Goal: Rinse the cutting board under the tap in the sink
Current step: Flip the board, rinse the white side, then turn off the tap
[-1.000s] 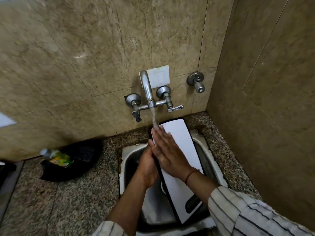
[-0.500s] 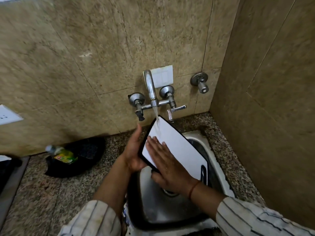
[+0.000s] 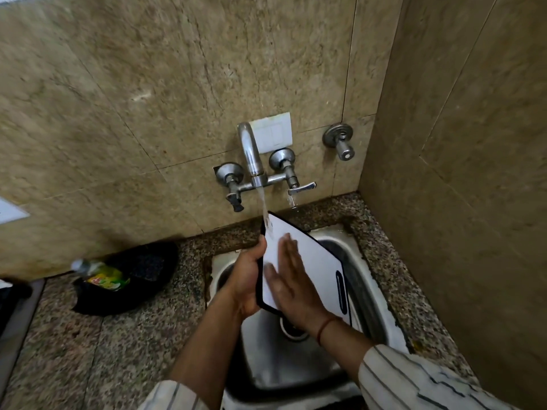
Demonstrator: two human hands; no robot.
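A white cutting board (image 3: 318, 263) with a black rim and a handle slot is held tilted over the steel sink (image 3: 364, 267). Water runs from the wall tap (image 3: 250, 152) onto the board's upper corner. My left hand (image 3: 245, 279) grips the board's left edge, thumb on the front. My right hand (image 3: 291, 279) lies flat on the board's white face, fingers spread and pointing up. The lower part of the board is hidden behind my right wrist.
A black bag with a green-labelled bottle (image 3: 102, 275) lies on the speckled granite counter (image 3: 118, 344) to the left. A second valve (image 3: 340, 142) sits on the wall at right. The side wall stands close on the right of the sink.
The board has turned from lying lengthwise toward me to standing tilted with its handle slot at the right. My left hand came from under it to its left edge; my right hand slid across the face.
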